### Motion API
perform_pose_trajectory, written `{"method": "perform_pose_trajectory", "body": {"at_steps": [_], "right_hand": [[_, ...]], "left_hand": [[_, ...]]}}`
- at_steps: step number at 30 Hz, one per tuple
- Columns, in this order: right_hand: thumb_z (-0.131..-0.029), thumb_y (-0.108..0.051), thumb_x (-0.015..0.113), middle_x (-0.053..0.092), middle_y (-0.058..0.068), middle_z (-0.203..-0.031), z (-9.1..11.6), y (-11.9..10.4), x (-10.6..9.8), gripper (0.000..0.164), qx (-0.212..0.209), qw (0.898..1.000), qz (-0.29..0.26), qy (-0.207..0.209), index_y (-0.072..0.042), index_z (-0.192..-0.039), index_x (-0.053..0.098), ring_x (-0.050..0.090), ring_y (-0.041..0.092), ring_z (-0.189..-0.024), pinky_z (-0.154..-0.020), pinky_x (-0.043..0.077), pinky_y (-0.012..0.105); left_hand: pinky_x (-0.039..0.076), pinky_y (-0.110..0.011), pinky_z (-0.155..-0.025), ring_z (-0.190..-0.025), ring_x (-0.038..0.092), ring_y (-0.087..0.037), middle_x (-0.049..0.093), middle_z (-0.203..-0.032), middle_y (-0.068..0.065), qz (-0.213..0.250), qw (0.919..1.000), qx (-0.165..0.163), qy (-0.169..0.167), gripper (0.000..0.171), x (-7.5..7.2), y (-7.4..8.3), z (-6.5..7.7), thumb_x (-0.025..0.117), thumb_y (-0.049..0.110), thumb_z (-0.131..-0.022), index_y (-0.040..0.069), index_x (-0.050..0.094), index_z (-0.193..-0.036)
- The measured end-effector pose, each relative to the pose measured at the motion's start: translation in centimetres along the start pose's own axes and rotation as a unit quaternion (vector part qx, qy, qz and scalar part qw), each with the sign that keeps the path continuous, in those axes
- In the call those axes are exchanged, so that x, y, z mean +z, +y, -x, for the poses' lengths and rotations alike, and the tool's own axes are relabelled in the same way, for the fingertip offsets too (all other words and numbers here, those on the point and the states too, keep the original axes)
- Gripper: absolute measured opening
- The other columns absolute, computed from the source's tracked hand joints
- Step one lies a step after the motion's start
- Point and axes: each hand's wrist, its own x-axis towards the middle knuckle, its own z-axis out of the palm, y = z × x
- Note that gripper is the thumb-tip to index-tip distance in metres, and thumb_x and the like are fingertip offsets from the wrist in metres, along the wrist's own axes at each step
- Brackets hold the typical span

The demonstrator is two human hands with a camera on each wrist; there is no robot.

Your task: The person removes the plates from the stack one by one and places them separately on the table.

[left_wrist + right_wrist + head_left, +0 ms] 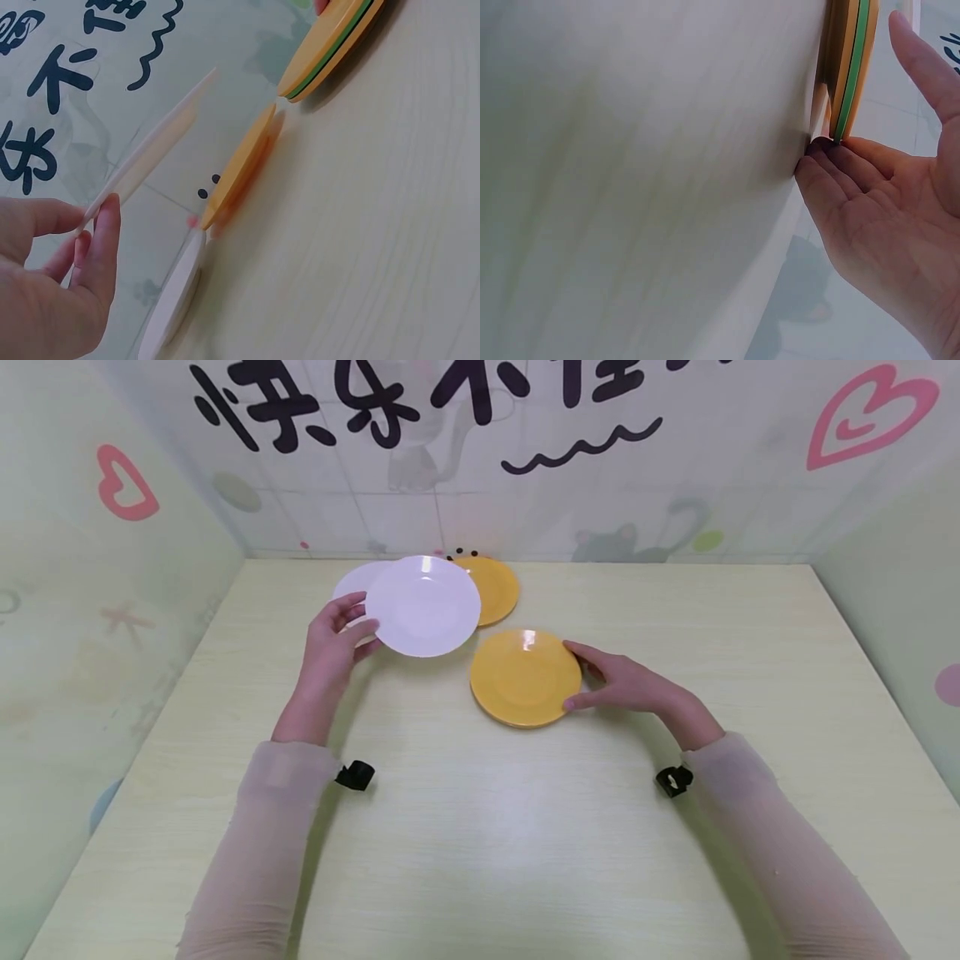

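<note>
My left hand (pixel 335 631) pinches the near-left rim of a white plate (pixel 424 607) between thumb and fingers. In the left wrist view that plate (pixel 146 161) is raised and tilted above the table. A stack of plates (pixel 525 678) lies to its right, with yellow on top. The right wrist view shows a green plate (pixel 851 82) sandwiched between yellow ones. At the stack's right edge is my right hand (pixel 626 682); its fairly straight fingers touch the rim, and its thumb is spread apart from them. Its far fingers are partly hidden in the head view.
Behind the raised plate, another white plate (pixel 352 581) and a single yellow plate (pixel 495 591) lie on the pale wooden table (pixel 480 827) near the back wall. Printed panels (pixel 480 510) enclose the back and both sides. A small black device (pixel 356 775) sits at each wrist.
</note>
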Motion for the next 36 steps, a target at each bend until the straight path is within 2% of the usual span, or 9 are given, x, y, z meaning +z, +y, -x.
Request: {"method": "perform_pose_trajectory", "body": {"at_steps": [11,17,23,30,36], "right_hand": [[-0.087,-0.043,0.075,0.023,0.014,-0.165,0.0,0.1,-0.1,0.100,0.006,1.000,0.008,0.001,-0.011,-0.160,0.016,0.027,0.035,-0.151,-0.126,0.023,0.055],[-0.087,-0.044,0.075,0.023,0.014,-0.165,-0.1,0.0,-0.1,0.100,0.009,1.000,0.008,0.000,-0.011,-0.160,0.016,0.027,0.035,-0.151,-0.126,0.022,0.055],[-0.087,-0.045,0.075,0.023,0.014,-0.166,-0.2,0.0,-0.1,0.100,0.009,1.000,0.009,-0.001,-0.012,-0.160,0.016,0.027,0.035,-0.151,-0.126,0.023,0.055],[-0.087,-0.045,0.075,0.023,0.014,-0.165,-0.1,0.0,-0.1,0.100,0.007,1.000,0.005,-0.001,-0.011,-0.160,0.016,0.027,0.035,-0.150,-0.126,0.023,0.055],[-0.087,-0.045,0.075,0.023,0.014,-0.165,-0.1,0.0,0.0,0.100,0.009,1.000,0.003,-0.001,-0.012,-0.160,0.016,0.027,0.035,-0.151,-0.126,0.022,0.055]], "left_hand": [[0.062,-0.018,-0.074,-0.097,0.056,-0.011,0.050,-0.113,0.002,0.031,0.9986,0.004,0.042,0.047,-1.5,0.6,0.0,0.061,-0.007,-0.092,0.012,0.049,-0.133],[0.063,-0.019,-0.076,-0.089,0.061,-0.008,0.049,-0.113,0.002,0.045,0.9969,0.002,0.065,0.045,-2.7,0.9,-0.1,0.061,-0.007,-0.093,0.013,0.048,-0.131],[0.063,-0.019,-0.075,-0.084,0.063,-0.008,0.047,-0.111,0.000,0.077,0.9933,0.005,0.086,0.042,-3.7,1.3,-0.1,0.059,-0.009,-0.092,0.015,0.048,-0.125],[0.064,-0.021,-0.075,-0.089,0.066,-0.011,0.048,-0.112,-0.002,0.116,0.9877,0.000,0.106,0.043,-4.9,2.0,0.1,0.061,-0.011,-0.091,0.015,0.049,-0.122],[0.064,-0.021,-0.073,-0.086,0.065,-0.011,0.048,-0.113,-0.002,0.136,0.9841,0.006,0.114,0.041,-6.0,2.5,0.0,0.059,-0.012,-0.091,0.015,0.049,-0.121]]}}
